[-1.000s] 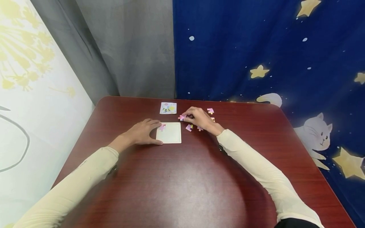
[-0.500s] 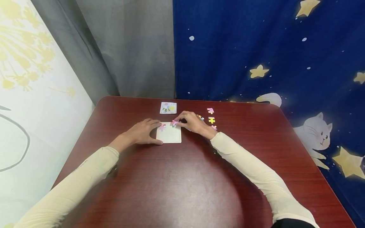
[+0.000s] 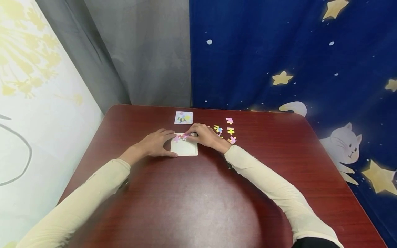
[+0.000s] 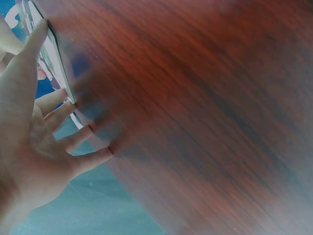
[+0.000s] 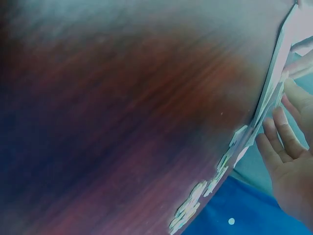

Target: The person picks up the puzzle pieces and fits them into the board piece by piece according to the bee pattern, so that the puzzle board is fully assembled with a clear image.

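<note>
My right grip [image 3: 203, 135] pinches one pink jigsaw piece [image 3: 185, 136] at the far side of a white square tray [image 3: 184, 150]. Head view: another pink piece [image 3: 176, 139], in the far-left corner; tray mostly bare. Left wrist: my left grip [image 4: 41, 142], straight-fingered, touching tray. Right wrist: loose pink-and-yellow pieces [image 5: 188, 208], unplaced, on reddish-brown wooden surface [image 5: 146, 98].

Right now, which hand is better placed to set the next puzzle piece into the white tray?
Likely the right hand: it pinches a pink puzzle piece at the white tray, and the loose pieces lie on that side. The left hand touches the tray's left edge, holding no piece.
</note>
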The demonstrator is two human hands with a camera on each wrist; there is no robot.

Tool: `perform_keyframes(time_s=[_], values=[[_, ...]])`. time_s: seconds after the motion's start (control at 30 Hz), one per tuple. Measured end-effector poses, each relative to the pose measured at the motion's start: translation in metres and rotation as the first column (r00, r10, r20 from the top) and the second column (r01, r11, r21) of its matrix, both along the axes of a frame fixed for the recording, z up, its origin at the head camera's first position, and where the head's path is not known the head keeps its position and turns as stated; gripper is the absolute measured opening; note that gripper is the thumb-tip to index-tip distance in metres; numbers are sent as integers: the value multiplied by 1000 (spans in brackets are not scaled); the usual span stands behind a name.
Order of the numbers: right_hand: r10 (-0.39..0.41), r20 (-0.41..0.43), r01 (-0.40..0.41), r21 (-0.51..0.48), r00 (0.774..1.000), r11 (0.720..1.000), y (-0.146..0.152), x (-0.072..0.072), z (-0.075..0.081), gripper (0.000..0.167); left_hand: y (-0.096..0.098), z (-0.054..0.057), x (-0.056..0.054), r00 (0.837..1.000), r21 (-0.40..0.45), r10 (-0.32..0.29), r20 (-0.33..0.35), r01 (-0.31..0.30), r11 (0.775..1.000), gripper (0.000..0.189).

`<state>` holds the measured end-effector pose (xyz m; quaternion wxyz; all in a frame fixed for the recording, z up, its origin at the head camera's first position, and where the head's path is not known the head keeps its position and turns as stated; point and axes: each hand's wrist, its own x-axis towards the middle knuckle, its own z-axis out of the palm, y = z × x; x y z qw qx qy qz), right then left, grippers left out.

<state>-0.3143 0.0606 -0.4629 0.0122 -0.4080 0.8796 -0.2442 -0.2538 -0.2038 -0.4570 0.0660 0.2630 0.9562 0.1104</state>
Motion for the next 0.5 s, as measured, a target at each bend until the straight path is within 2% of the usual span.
perform_keyframes(time_s=[0.2, 0.5], values=[[4, -32, -4, 26, 999, 1000, -6, 1, -2, 22, 1, 3, 1, 1000, -5, 3, 11, -3, 1000, 104], [-14, -54, 18, 66, 998, 998, -13, 2, -4, 21, 0, 1, 0, 1000, -7, 9, 7, -9, 1000, 105]])
